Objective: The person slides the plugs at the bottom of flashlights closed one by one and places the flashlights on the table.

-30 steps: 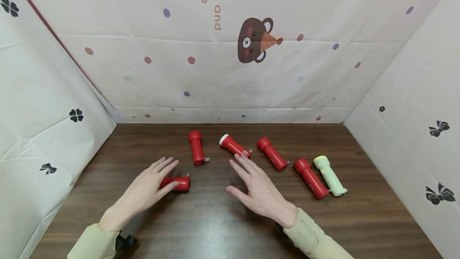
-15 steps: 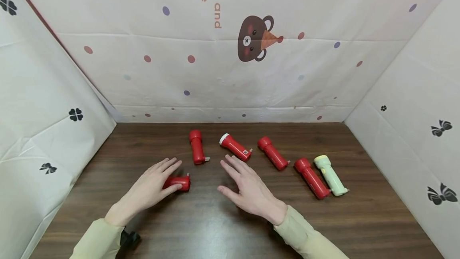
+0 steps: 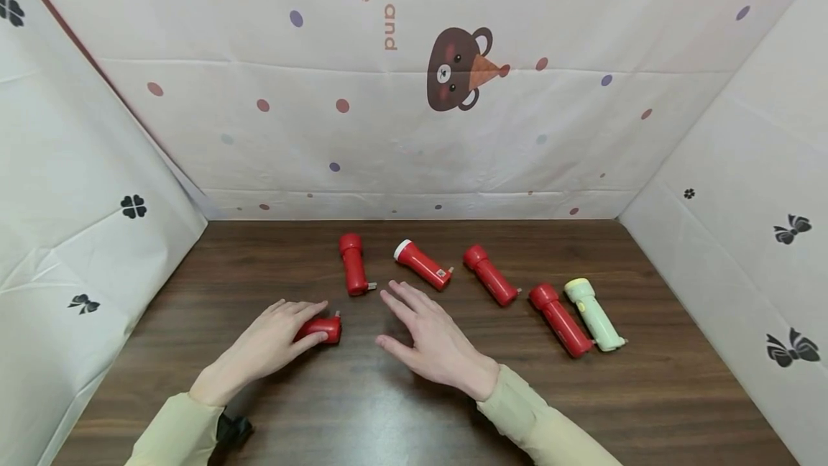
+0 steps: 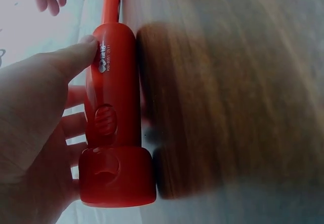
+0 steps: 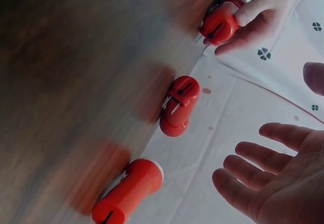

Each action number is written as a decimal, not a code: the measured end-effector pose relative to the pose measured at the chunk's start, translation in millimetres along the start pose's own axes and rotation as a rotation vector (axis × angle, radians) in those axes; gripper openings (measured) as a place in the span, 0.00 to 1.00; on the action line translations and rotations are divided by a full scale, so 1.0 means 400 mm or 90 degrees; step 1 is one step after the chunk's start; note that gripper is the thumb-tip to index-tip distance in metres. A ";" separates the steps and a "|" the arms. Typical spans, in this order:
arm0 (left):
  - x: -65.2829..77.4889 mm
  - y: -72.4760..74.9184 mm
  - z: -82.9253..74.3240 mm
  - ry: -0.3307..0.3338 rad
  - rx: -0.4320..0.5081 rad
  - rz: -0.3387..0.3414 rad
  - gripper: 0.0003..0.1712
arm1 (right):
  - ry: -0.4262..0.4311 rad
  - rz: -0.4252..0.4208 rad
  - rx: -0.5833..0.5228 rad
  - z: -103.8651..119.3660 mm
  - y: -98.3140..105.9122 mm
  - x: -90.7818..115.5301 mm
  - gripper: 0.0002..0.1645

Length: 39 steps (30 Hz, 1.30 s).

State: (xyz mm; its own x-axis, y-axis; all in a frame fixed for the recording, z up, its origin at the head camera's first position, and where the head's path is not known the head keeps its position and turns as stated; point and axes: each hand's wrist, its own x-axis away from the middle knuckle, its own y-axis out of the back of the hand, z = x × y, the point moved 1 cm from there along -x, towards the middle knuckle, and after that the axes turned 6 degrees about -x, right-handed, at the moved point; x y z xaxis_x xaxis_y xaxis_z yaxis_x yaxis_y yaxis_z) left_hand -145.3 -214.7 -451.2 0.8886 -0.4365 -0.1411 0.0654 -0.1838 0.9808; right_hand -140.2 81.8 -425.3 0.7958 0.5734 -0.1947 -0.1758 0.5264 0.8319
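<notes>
My left hand [image 3: 268,340] grips a red flashlight [image 3: 330,329] lying at the left of the table; its head end is hidden under the hand in the head view. In the left wrist view the thumb [image 4: 76,57] lies on the flashlight's body, with the fingers on the far side and a slide switch in between. Metal prongs stick out of its tail. My right hand [image 3: 436,344] hovers over the middle of the table, fingers spread, holding nothing. Nearest to it are a red flashlight with a white rim [image 3: 423,265] and a plain red flashlight [image 3: 353,265].
Further right lie two more red flashlights, one behind [image 3: 491,275] and one nearer [image 3: 560,321], beside a pale green flashlight [image 3: 595,315]. Most show plug prongs folded out. The brown wooden table [image 3: 388,416] is walled by printed white sheets [image 3: 259,142] at back and sides.
My left fingers have lowered and closed round the red flashlight at the left. My right hand has drifted left, away from the flashlights on the right. The flashlights stay in place.
</notes>
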 end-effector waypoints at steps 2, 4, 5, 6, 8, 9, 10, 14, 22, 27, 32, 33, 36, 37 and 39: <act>0.001 -0.003 -0.002 0.003 -0.001 0.011 0.29 | 0.005 0.003 -0.001 0.003 -0.005 -0.004 0.43; 0.002 -0.005 -0.003 0.002 -0.001 0.015 0.29 | 0.007 0.007 -0.003 0.006 -0.010 -0.008 0.42; 0.003 -0.005 -0.003 0.000 -0.003 0.014 0.29 | 0.007 0.010 -0.004 0.007 -0.012 -0.010 0.42; 0.004 -0.005 -0.003 -0.001 -0.003 0.013 0.30 | 0.007 0.011 -0.005 0.009 -0.014 -0.011 0.42; 0.005 -0.006 -0.003 -0.007 -0.005 0.010 0.32 | 0.003 0.017 -0.005 0.011 -0.019 -0.014 0.42; 0.005 -0.006 -0.002 -0.011 -0.008 0.011 0.33 | 0.001 0.021 -0.005 0.012 -0.021 -0.015 0.42; 0.005 -0.007 -0.002 -0.016 -0.012 0.011 0.33 | -0.001 0.025 -0.004 0.013 -0.024 -0.017 0.42; 0.005 -0.008 -0.001 -0.033 -0.032 0.011 0.31 | -0.006 0.037 -0.005 0.018 -0.031 -0.022 0.42; 0.004 -0.004 -0.005 -0.042 -0.044 -0.019 0.26 | -0.010 0.051 -0.009 0.026 -0.039 -0.031 0.42; 0.004 0.003 -0.013 -0.051 -0.018 -0.086 0.27 | -0.014 0.047 -0.015 0.030 -0.040 -0.033 0.42; -0.004 0.017 -0.034 -0.077 -0.006 -0.145 0.28 | -0.023 0.025 -0.036 0.031 -0.036 -0.035 0.42; -0.006 0.020 -0.038 -0.080 -0.004 -0.151 0.28 | -0.026 0.017 -0.044 0.031 -0.034 -0.035 0.41; -0.009 0.025 -0.047 -0.079 0.001 -0.160 0.29 | -0.039 -0.013 -0.068 0.032 -0.030 -0.036 0.40; -0.009 0.027 -0.050 -0.077 0.001 -0.158 0.29 | -0.042 -0.024 -0.081 0.033 -0.029 -0.036 0.39; -0.009 0.032 -0.055 -0.074 0.003 -0.162 0.29 | -0.052 -0.039 -0.104 0.034 -0.027 -0.037 0.37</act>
State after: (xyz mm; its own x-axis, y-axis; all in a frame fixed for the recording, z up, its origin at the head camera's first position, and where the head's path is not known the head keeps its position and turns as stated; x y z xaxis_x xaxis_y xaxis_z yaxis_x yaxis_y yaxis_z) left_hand -137.9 -196.0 -435.3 0.7856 -0.4738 -0.3979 0.2778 -0.3045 0.9111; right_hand -142.3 59.1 -424.5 0.8510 0.4880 -0.1939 -0.2124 0.6576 0.7228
